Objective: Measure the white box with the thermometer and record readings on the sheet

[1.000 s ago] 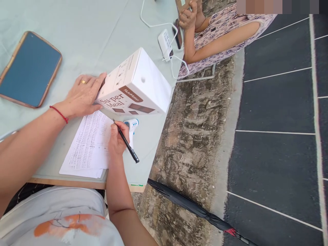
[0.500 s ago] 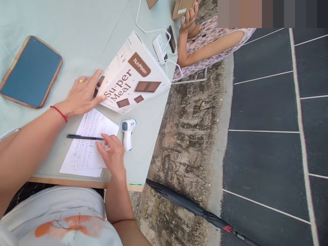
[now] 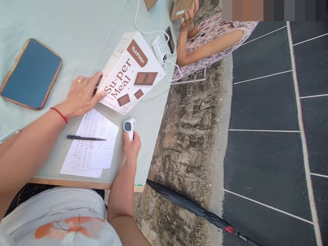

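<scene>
My left hand (image 3: 83, 94) holds the lower left end of a white and brown "Su-per Meal" box (image 3: 132, 73), thumb on the printed face and fingers along the side. That box sits tilted on the table. Wrapped round the handle of a white and blue infrared thermometer (image 3: 130, 125) is my right hand (image 3: 132, 147), which hides most of the grip. The thermometer's small screen faces up toward me. Between my forearms lie handwritten paper sheets (image 3: 102, 157), with a black pen (image 3: 84, 137) across them.
A tablet in a brown case (image 3: 32, 73) lies at the left. Beyond the box are a white power strip (image 3: 159, 48), its cable and a dark phone (image 3: 169, 39). Another person's hands (image 3: 188, 18) hold a cardboard box (image 3: 179, 9). A folded black umbrella (image 3: 184, 201) leans past the table corner.
My right hand has left the pen, moved right and taken hold of the thermometer, turning it slightly. The box has turned a little under my left hand, showing more of its side.
</scene>
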### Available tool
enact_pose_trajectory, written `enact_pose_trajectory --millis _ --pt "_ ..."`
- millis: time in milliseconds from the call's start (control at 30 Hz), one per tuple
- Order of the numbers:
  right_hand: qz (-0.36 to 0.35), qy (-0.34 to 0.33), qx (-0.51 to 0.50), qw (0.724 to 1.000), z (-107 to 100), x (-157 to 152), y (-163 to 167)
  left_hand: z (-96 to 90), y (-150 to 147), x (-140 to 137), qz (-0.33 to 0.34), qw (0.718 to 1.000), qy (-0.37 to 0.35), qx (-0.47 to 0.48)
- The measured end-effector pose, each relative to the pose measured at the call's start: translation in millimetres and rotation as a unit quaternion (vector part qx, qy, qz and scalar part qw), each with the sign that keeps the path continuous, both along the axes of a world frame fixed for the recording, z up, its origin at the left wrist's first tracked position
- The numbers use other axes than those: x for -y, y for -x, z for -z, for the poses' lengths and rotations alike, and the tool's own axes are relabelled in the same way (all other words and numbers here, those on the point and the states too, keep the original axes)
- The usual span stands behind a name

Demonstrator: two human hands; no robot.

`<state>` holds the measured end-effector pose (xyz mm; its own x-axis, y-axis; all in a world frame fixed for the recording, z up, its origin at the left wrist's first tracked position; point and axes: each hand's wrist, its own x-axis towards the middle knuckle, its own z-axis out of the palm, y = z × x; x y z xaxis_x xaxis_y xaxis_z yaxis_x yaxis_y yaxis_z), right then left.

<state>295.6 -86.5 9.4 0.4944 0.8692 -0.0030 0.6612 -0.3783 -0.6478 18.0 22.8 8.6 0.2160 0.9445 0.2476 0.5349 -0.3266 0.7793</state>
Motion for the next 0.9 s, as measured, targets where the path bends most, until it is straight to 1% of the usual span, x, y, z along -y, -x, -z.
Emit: enact_pose_trajectory --millis 67,133,200,267,300,367,467,533,667,800,900 --pt "-0.003 -0.064 -0.087 0.994 -5 2 14 -0.7 0 0 -0.002 1.0 -0.008 -0.004" --pt "-0.026 -0.113 -0.183 0.976 -11 2 30 -1.1 0 0 -0.004 1.0 -0.013 -0.008" --pt "-0.084 -0.133 -0.278 0.948 -17 0 46 -1.2 0 0 -0.007 1.0 -0.011 -0.009" --pt "-0.136 -0.135 -0.34 0.921 -21 -5 59 -0.8 1 0 -0.008 1.0 -0.005 -0.009" --pt "-0.151 -0.134 -0.355 0.913 -22 -8 64 -0.5 1 0 -0.007 1.0 -0.003 -0.008" --pt "-0.158 -0.125 -0.365 0.909 -22 -15 72 0.3 1 0 -0.002 1.0 -0.004 -0.006" --pt "-0.148 -0.109 -0.374 0.909 -18 -21 80 2.5 1 0 0.001 1.0 -0.013 -0.001" --pt "-0.137 -0.109 -0.383 0.907 -16 -22 84 4.3 0 -1 -0.002 1.0 -0.019 -0.002" --pt "-0.128 -0.116 -0.394 0.903 -15 -22 87 5.5 0 -1 -0.01 1.0 -0.026 -0.002" --pt "-0.128 -0.117 -0.422 0.89 -15 -22 88 3.8 1 -1 0.002 1.0 -0.009 -0.011" --pt "-0.122 -0.12 -0.42 0.891 -16 -21 88 4.4 1 -1 -0.001 1.0 -0.017 -0.017"
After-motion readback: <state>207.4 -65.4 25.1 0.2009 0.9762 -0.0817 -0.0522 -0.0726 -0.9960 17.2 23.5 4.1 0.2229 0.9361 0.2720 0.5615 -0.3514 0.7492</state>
